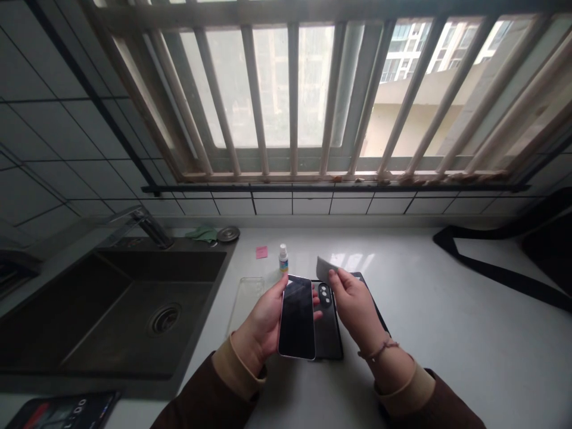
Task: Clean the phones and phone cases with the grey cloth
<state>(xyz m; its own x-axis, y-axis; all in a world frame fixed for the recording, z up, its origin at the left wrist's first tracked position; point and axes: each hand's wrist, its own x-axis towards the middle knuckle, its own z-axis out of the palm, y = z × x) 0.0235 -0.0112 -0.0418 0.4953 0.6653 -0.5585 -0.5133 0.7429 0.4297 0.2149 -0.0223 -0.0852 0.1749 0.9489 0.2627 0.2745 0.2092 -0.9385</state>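
- Left hand (261, 319) closed around a smartphone (297, 319), held above the counter, glossy black face up.
- Right hand (353, 304) pinching a grey film sheet (325, 269) just beside the phone's top edge.
- Open white countertop (447, 339) to the right; sink (89, 304) to the left.

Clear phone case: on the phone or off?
Off: the clear case lies on the counter, apart from the phone in the left hand.

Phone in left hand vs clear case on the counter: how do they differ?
The phone is opaque, with a dark glass face and silvery edge; the clear case is see-through. The phone is gripped in the left hand; the case lies on the white counter, untouched. Both are rounded rectangles.
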